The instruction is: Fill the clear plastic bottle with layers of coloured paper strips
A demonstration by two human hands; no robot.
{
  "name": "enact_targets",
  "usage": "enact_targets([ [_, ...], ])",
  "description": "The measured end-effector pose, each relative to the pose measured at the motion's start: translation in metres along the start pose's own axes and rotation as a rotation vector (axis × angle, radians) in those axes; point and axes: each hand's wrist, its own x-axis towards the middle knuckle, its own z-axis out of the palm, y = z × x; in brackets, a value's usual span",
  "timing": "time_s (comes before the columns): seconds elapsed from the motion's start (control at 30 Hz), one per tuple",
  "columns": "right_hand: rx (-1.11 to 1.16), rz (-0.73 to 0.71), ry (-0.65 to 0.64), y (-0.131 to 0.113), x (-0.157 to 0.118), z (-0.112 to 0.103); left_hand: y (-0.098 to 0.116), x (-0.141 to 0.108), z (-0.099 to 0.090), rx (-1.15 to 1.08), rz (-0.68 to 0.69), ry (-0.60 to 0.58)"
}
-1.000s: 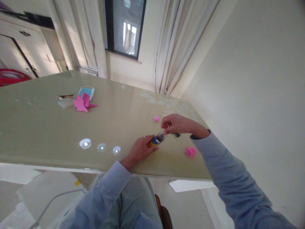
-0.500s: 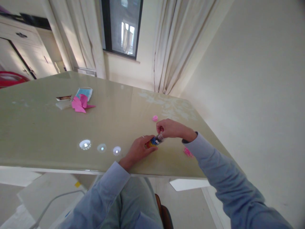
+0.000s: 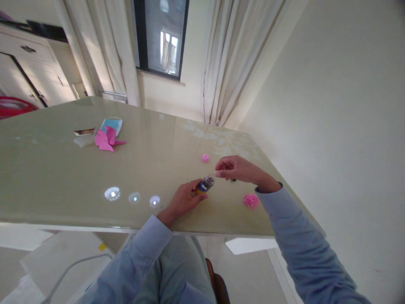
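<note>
the jar [image 3: 205,184] looks uncapped and dark at its mouth; a pink pile [image 3: 251,201] and a few dark bits [image 3: 233,180] lie outside it on the tabletop [image 3: 152,156], on the near side of the right hand [image 3: 238,169]. the left hand [image 3: 184,200] wraps the jar, slanting it toward the right hand, whose fingers bend loosely just past the mouth; whether they hold anything, i cannot tell.

The left hand [image 3: 185,199] covers the bottom of the little bottle [image 3: 203,186], so I can't see it. The right hand [image 3: 232,167] hides part of some small dark stuff [image 3: 233,180]. I can't tell what that hand holds, if anything. On the left, the desk [image 3: 158,164] and a red thing [image 3: 17,112] are cut off.
</note>
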Motion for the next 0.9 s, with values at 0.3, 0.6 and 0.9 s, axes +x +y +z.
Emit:
enact_targets([
  [0.3,0.398,-0.192,0.252,0.041,-0.031,0.087,0.008,-0.005,0.003,-0.15,0.077,-0.026],
  [0.6,0.644,-0.213,0.715,0.065,-0.021,0.133,0.002,0.009,-0.002,-0.233,0.057,-0.129],
  [0.9,0.526,-0.25,0.702,0.098,-0.05,0.141,0.005,0.12,0.035,0.415,0.037,-0.257],
])
